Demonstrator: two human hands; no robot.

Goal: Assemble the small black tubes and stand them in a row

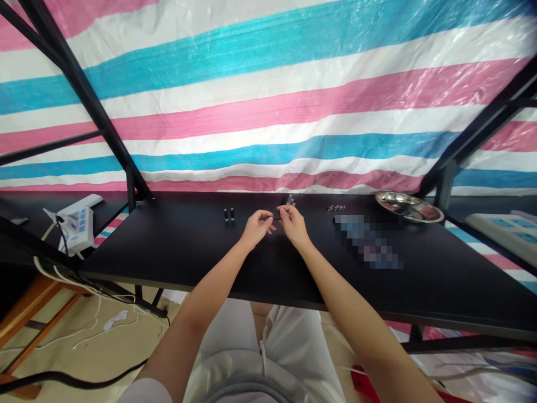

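My left hand (255, 226) and my right hand (292, 222) meet over the middle of the black table (176, 246). Both pinch a small dark part (276, 216) between their fingertips; it is too small to name. Two short black cylinders (229, 215) stand upright just left of my left hand. Behind my right hand lie a few small dark and pale parts (289, 200).
A shiny metal dish (408, 206) sits at the back right, with a few tiny parts (337, 208) to its left and a blurred patch nearby. A white power strip (78, 224) with cables rests at far left. Black frame posts rise at both sides; a striped tarp hangs behind.
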